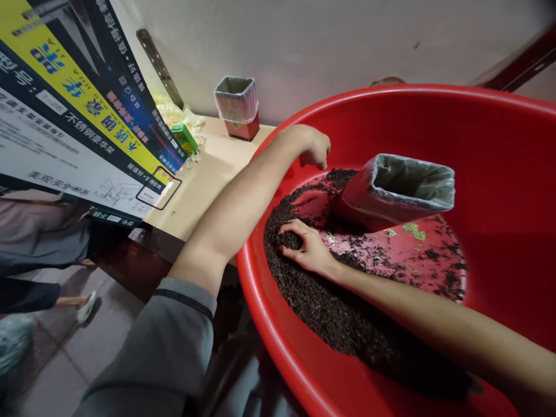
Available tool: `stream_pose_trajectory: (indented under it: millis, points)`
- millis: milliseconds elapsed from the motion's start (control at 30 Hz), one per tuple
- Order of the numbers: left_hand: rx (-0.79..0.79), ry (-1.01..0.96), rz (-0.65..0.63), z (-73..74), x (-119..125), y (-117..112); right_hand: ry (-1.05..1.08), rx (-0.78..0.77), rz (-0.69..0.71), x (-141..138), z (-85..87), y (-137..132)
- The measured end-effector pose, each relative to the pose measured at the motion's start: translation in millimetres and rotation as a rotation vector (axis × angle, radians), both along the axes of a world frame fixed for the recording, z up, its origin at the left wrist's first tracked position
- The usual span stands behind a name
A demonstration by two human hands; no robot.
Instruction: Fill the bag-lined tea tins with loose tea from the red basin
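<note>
- At far left, another person in dark trousers and a white shoe (87, 308) stands on the tiled floor.
- A large cardboard box printed black, yellow and white (73, 110) slants down beside them.
- A small green carton (185, 139) lies near its lower edge, on a pale wooden tabletop (217, 171).
- A red bin with a clear plastic liner (243, 128) stands upright there, by the wall.
- The left arm, grey-sleeved, stretches forward across the rim of a big round red plastic basin (254, 289); the left hand (316, 148) bends down at the wrist, fingers curled, above the basin's inside. I cannot tell whether it grips anything.
- The right hand (310, 249) is low in the basin, its forearm entering from the right; thumb and fingers stand apart in a C-shaped curve.
- Dark brown leafy shreds (317, 307) fill that gap and heap along the basin's near-left side.
- A second lined red bin (365, 197) leans inside the basin, just beyond the right hand.
</note>
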State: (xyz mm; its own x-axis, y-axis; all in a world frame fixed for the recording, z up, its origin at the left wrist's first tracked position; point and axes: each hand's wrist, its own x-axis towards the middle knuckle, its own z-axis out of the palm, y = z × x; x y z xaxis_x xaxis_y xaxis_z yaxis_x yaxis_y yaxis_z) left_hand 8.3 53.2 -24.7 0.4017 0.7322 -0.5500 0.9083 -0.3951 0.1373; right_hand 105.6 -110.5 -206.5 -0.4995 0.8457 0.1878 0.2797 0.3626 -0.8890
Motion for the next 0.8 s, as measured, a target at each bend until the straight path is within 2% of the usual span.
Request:
stream_pose_trajectory:
  millis: [100, 200, 333, 467, 533, 600, 667, 733, 800]
  points:
    - [-0.030, -0.024, 0.019, -3.8, 0.1, 0.3, 0.027, 0.015, 0.013, 0.1, 2.3, 5.9]
    - [-0.043, -0.033, 0.044, -8.0, -1.3, 2.7, 0.040, 0.040, 0.023, 3.9, 16.2, 13.2]
    - [-0.053, -0.014, 0.051, -13.2, -3.0, 7.2, 0.024, 0.118, -0.032, 24.1, 59.4, 27.7]
    - [-0.052, -0.014, 0.048, -14.4, -2.9, 8.9, -0.024, 0.297, -0.247, 61.5, 111.1, 49.2]
    - [-0.051, -0.018, 0.045, -13.2, -2.8, 8.3, -0.025, 0.428, -0.360, 83.3, 128.5, 61.5]
    - [-0.055, -0.019, 0.044, -11.8, -3.1, 7.8, -0.038, 0.546, -0.435, 104.7, 137.3, 73.2]
    - [-0.049, -0.027, 0.037, -11.3, -3.1, 7.9, -0.085, 0.619, -0.437, 124.1, 139.1, 82.7]
    - [0.002, -0.094, -0.010, -13.3, -0.6, 8.1, -0.161, 0.636, -0.394, 140.1, 137.0, 89.0]
    - [0.078, -0.241, -0.110, -19.1, 7.1, 6.7, -0.245, 0.617, -0.370, 151.9, 133.4, 93.0]
